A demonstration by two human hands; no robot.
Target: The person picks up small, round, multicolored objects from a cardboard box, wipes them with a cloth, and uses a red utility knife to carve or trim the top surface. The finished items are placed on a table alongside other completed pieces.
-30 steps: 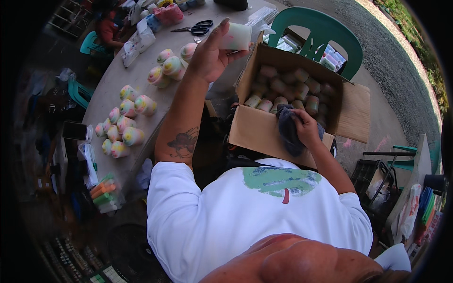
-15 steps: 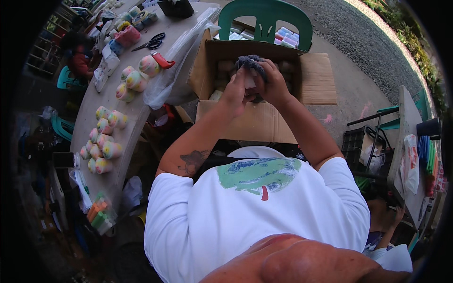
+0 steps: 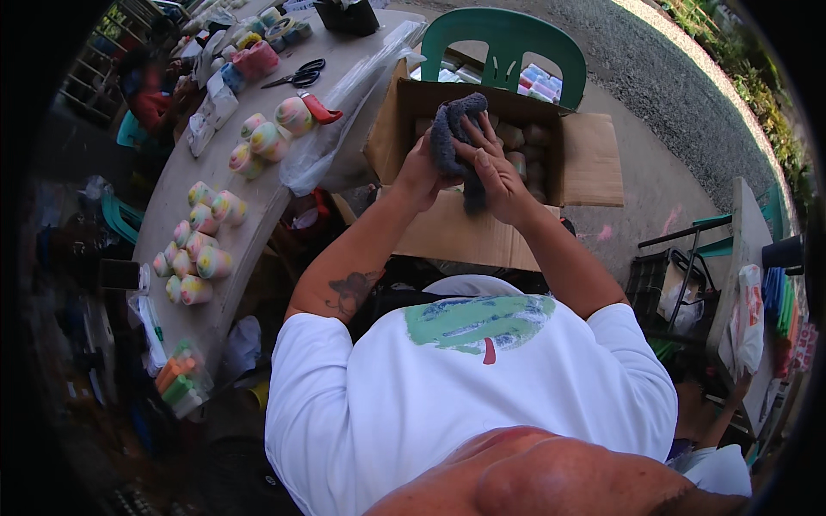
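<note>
Holding a dark grey cloth point(image 3: 454, 136) between two bare hands, a person in a white shirt point(image 3: 465, 396) sits over an open cardboard box point(image 3: 594, 160), seen from above. The cloth is bunched and upright, above the box's near side, its lower end hanging in front of the near flap. The left hand point(image 3: 419, 178) is against the cloth's left side; its fingers are mostly hidden behind the fabric, so how far they are closed cannot be told. The right hand point(image 3: 503, 182) grips from the other side, its fingers laid long and slightly apart across the cloth, the thumb below them and also against it. The cloth lies directly under these right fingers, touching them along their length. Whether anything is wrapped inside it cannot be seen.

Behind and beside the right hand, shaded, pale cylinders point(image 3: 535, 136) fill the visible part of the box. A green plastic chair point(image 3: 499, 21) stands just beyond it.

To the left curves a grey bench point(image 3: 361, 53). Swirled pastel cups point(image 3: 229, 208) in pink, yellow and green gather there in two clusters, well apart from both hands. Near the farther cluster are a red-handled tool point(image 3: 322, 110), black-handled scissors point(image 3: 305, 76) and clear plastic sheeting point(image 3: 323, 148) along the edge.
</note>
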